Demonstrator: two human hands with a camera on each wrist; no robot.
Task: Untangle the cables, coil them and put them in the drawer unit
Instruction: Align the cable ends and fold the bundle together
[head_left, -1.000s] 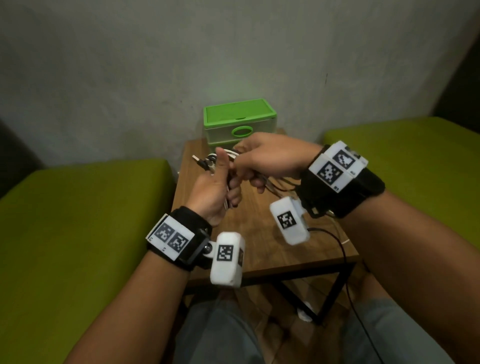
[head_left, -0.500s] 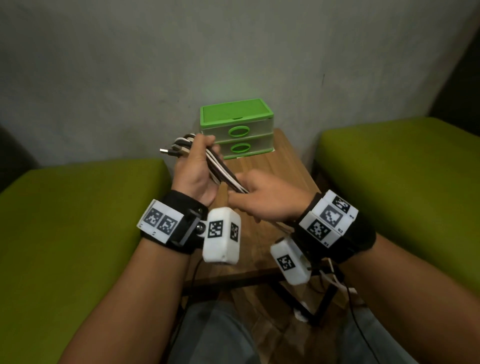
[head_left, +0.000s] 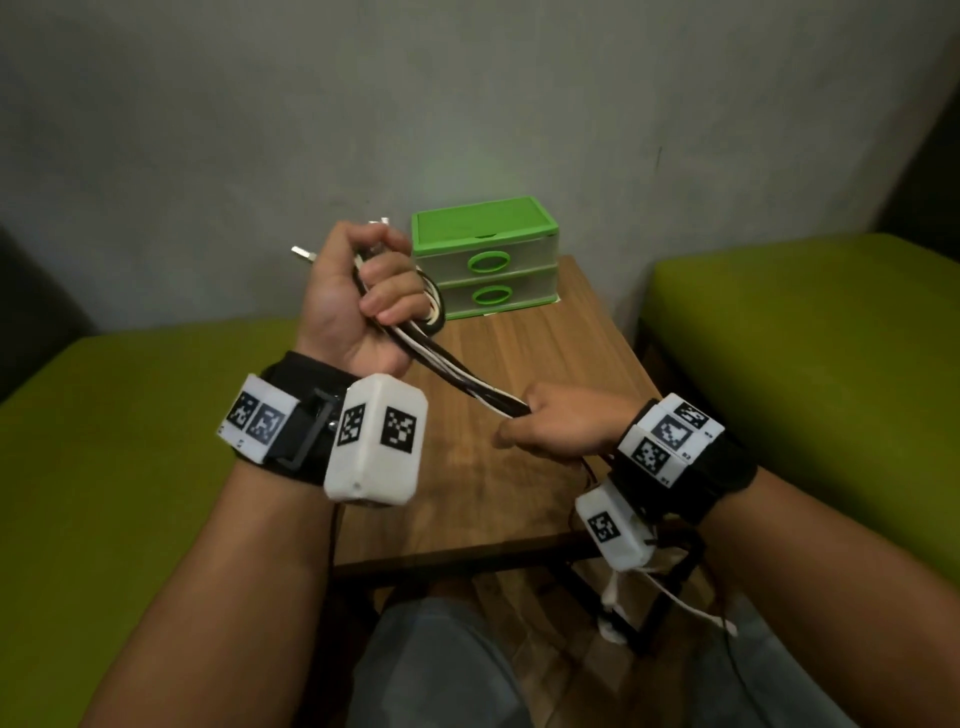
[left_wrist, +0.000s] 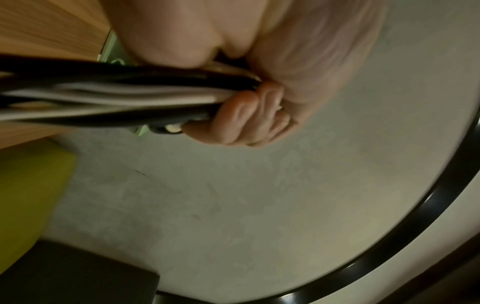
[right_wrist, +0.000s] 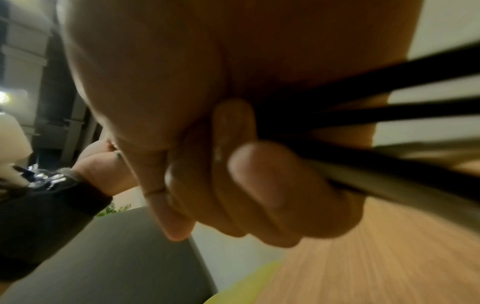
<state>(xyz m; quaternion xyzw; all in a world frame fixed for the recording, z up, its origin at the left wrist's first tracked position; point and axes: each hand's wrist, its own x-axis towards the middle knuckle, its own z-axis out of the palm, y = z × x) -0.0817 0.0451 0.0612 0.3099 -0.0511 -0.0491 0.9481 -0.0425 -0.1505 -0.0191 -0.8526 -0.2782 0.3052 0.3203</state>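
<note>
**Cable bundle stretched between two fists above the table**

Much of the bundle of thin black and white rubbery cables (head_left: 457, 371) is hidden: its upper stretch disappears inside the left hand (head_left: 358, 291), and its lower end vanishes into the right hand (head_left: 561, 428), so how many cables there are cannot be counted. Both wrist views are blurred; the cables (left_wrist: 109, 96) show there only as smeared dark and pale streaks. The left hand is clenched round the bundle, fingers curled over it, with a metal plug tip (head_left: 303, 253) poking out to its left and small loops hanging just beyond its fingers. The right hand, lower and nearer the person, is likewise closed round the strands (right_wrist: 363, 115). The bundle's long axis slants from upper left down to lower right, held in the air over the brown wood-grain tabletop (head_left: 545, 332). The boxy green and translucent plastic two-drawer unit (head_left: 485, 257) stands at the table's far edge, both drawers closed.
</note>
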